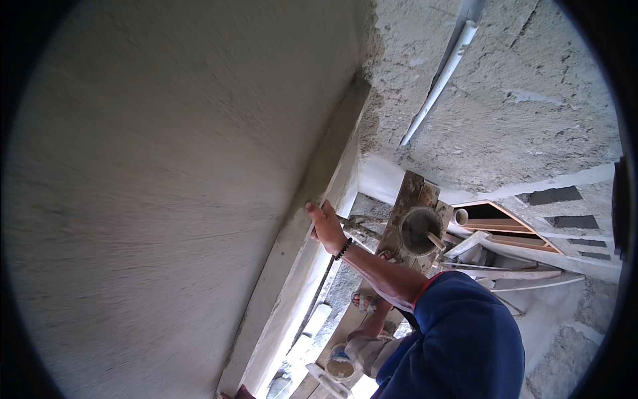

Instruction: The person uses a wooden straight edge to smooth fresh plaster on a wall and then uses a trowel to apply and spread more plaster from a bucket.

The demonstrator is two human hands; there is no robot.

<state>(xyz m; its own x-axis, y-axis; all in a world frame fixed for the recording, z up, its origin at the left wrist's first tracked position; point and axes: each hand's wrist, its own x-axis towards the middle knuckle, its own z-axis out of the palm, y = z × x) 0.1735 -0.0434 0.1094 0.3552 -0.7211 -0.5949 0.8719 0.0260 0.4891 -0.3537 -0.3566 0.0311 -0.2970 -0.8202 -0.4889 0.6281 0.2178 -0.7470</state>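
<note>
A long, straight, mortar-grey board (pixel 272 279) runs diagonally along a smooth plastered surface (pixel 146 186). My right hand (pixel 325 226), with a dark bead bracelet at the wrist, has its fingers wrapped round the board’s edge. My left hand (pixel 239 392) is at the board’s lower end, mostly cut off by the bottom of the picture, with its visible fingers closed on it. Beyond my right arm, a bucket of grey material (pixel 415 226) with a handled tool in it rests on dirty planks (pixel 412 186). A white cup (pixel 460 217) is beside it.
My sandalled feet (pixel 364 300) are on planks below. A second bucket (pixel 340 366) is lower down. A white pipe (pixel 438 83) runs along the rough wall (pixel 531 126) at upper right. Pale timbers (pixel 505 272) and a wood-framed opening (pixel 498 219) are at the right.
</note>
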